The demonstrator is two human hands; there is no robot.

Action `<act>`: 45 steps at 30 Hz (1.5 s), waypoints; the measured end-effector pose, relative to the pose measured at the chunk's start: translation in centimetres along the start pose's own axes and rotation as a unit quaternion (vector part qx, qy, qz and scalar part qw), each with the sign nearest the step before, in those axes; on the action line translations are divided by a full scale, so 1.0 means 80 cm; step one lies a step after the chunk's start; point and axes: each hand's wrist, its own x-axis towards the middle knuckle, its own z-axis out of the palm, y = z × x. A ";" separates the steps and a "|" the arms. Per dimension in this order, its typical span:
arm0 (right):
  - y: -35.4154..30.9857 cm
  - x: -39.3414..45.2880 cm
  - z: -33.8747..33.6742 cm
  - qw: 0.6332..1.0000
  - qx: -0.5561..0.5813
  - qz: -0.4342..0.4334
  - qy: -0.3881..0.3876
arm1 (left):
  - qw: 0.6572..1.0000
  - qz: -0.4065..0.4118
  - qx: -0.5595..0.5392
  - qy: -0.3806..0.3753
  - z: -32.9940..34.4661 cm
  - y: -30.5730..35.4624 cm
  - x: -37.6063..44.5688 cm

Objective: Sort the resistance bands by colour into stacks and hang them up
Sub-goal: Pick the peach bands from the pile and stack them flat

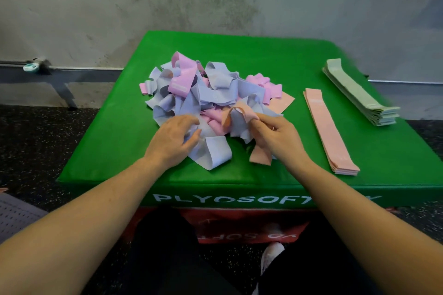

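Right grip (271,135) pinches peach band (239,115); left grip (175,141) curled on lilac band (211,153); box (107,151) reads PLYOSOFT.

The white lettering (217,199) on the front face of the green padded box (115,141) is broken off where the right forearm (359,201) crosses it, so its last letters cannot be read. Under the left hand (171,142), the lavender fabric band (211,154) disappears beneath the palm, and how the fingers meet it is hidden. The peach fabric band (260,157) runs behind the right hand (275,136), its middle stretch unseen. The tangled pile of lavender and pink bands (211,93) beyond both hands buries its lower layers. Far left of the left hand, a small pale teal object (30,67) is too blurred to identify, perhaps a clip.
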 end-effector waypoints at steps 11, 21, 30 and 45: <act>-0.028 -0.009 -0.027 0.999 0.003 0.007 -0.031 | 0.973 -0.100 -0.205 0.045 0.003 0.116 0.028; -0.024 -0.010 -0.041 0.999 -0.028 -0.038 0.019 | 0.889 -0.252 -0.382 0.011 -0.006 0.163 0.047; -0.022 -0.021 -0.047 0.988 -0.080 -0.111 0.076 | 0.697 -0.272 -0.663 0.024 -0.024 0.190 0.070; -0.028 -0.062 -0.075 0.998 0.055 -0.041 -0.003 | 0.667 -0.258 -0.698 -0.013 -0.016 0.262 0.077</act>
